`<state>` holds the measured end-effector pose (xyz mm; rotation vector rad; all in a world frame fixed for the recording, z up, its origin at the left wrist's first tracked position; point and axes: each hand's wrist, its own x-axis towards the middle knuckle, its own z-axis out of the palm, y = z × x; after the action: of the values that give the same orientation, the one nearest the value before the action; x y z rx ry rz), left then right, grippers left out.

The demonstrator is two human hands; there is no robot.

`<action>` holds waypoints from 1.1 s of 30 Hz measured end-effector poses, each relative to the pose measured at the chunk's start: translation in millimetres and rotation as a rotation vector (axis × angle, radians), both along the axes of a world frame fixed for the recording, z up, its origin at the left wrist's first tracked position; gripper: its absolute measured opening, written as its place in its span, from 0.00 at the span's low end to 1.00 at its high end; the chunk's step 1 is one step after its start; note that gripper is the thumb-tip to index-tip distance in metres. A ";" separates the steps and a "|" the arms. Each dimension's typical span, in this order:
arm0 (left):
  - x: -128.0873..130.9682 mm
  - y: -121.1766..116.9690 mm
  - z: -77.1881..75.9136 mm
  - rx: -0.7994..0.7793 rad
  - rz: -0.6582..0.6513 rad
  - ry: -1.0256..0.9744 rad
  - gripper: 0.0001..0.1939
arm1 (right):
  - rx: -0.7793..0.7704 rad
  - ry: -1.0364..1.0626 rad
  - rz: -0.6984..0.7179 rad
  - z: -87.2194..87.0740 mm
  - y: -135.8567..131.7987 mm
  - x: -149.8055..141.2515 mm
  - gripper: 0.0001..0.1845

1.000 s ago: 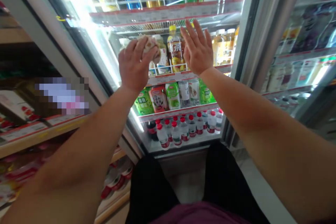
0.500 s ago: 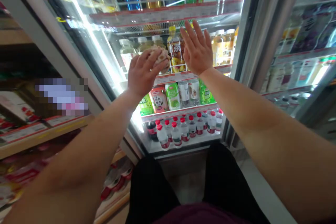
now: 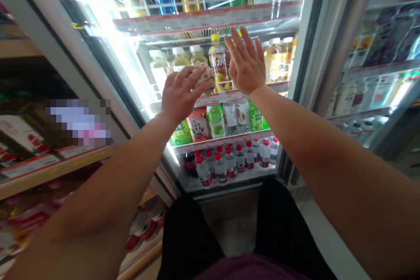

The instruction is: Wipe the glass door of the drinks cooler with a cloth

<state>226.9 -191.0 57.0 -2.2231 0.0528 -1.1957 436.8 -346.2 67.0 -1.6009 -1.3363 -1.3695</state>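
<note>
My left hand (image 3: 179, 98) is closed around a crumpled, pale pinkish cloth (image 3: 204, 79), which sticks out past the fingertips. The cloth is in front of a drinks fridge, just left of a dark tea bottle (image 3: 220, 62) with a yellow cap. To the right of that bottle, my right hand (image 3: 248, 64) is raised with its fingers stretched out, holding nothing. It appears to lie flat against a clear glass door, though the contact itself is hard to make out.
Shelves hold green cartons (image 3: 215, 120) and small red-capped water bottles (image 3: 220, 168). A metal door frame (image 3: 328, 48) stands on the right. At left is a wooden shelf (image 3: 65, 164) with packaged goods. My knees (image 3: 190, 232) are close to the fridge's lower edge.
My left hand and the cloth have shifted slightly down and to the right. My right hand stays in nearly the same place.
</note>
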 end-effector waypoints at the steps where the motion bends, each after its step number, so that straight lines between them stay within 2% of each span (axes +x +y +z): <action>1: 0.4 0.3 1.4 -0.012 0.014 0.008 0.21 | -0.005 0.017 0.010 0.2 -0.9 -1.1 0.35; 5: 0.8 1.4 6.6 -0.053 0.086 -0.012 0.25 | -0.029 0.070 0.041 1.1 -3.7 -4.8 0.35; 11: 0.9 -5.1 -7.4 0.031 0.054 0.006 0.24 | -0.009 0.021 0.014 0.5 -2.3 -3.3 0.35; 13: 1.1 -7.0 -7.9 0.061 0.036 0.027 0.22 | -0.012 0.035 0.022 0.5 -2.3 -3.1 0.35; 16: 0.9 -5.7 1.6 0.028 0.037 0.044 0.21 | -0.018 0.049 0.027 0.6 -2.4 -2.8 0.36; 20: -0.1 -2.0 13.0 -0.095 0.119 -0.049 0.22 | -0.003 0.014 0.016 0.1 -1.2 -0.7 0.35; 23: 0.1 -5.3 5.8 -0.111 0.124 -0.042 0.23 | 0.007 -0.013 -0.017 -0.7 0.2 1.0 0.35; 27: 3.9 -13.0 -9.6 -0.053 0.031 0.089 0.21 | 0.017 -0.009 -0.014 -0.7 0.7 0.8 0.35; 33: 6.3 -15.9 -9.1 0.010 -0.008 0.090 0.20 | -0.007 0.030 0.000 0.3 -1.3 -2.3 0.35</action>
<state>233.1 -206.9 47.8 -2.2695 0.1037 -1.0964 434.5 -347.5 67.3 -1.6193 -1.3248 -1.3373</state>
